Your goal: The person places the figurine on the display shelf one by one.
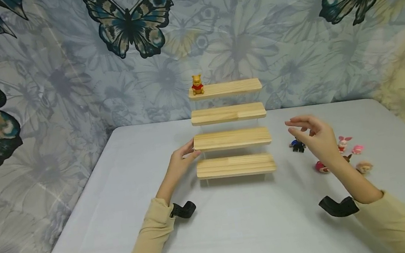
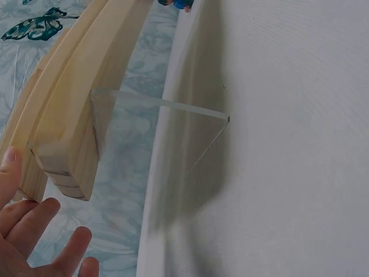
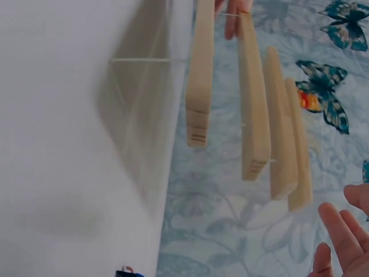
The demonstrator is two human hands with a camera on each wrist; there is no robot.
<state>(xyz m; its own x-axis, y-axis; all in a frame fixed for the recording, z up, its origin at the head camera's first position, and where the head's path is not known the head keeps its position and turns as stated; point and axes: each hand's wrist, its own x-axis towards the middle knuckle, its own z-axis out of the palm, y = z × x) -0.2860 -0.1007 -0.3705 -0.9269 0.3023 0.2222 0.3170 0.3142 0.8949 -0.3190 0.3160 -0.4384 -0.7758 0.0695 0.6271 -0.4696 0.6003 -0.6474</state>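
Note:
A four-tier display stand (image 1: pixel 232 139) with light wooden shelves on clear supports stands mid-table. My left hand (image 1: pixel 180 162) holds the left end of its second shelf from the bottom, thumb and fingers at the edge; the left wrist view shows the thumb (image 2: pixel 8 173) against the wood. On the top shelf's left end sits a yellow bear figurine (image 1: pixel 197 85) in a red shirt. My right hand (image 1: pixel 318 136) hovers to the right of the stand, fingers loosely bent, holding nothing. Beneath its fingertips in the head view is a dark blue figurine (image 1: pixel 297 146).
Several small figurines lie on the white table (image 1: pixel 247 224) around the right forearm: a pink piglet (image 1: pixel 344 143), a small pink one (image 1: pixel 357 149), a red-pink one (image 1: pixel 321 167) and a tan one (image 1: pixel 364 167). Behind the table hangs a butterfly-patterned backdrop (image 1: pixel 142 87).

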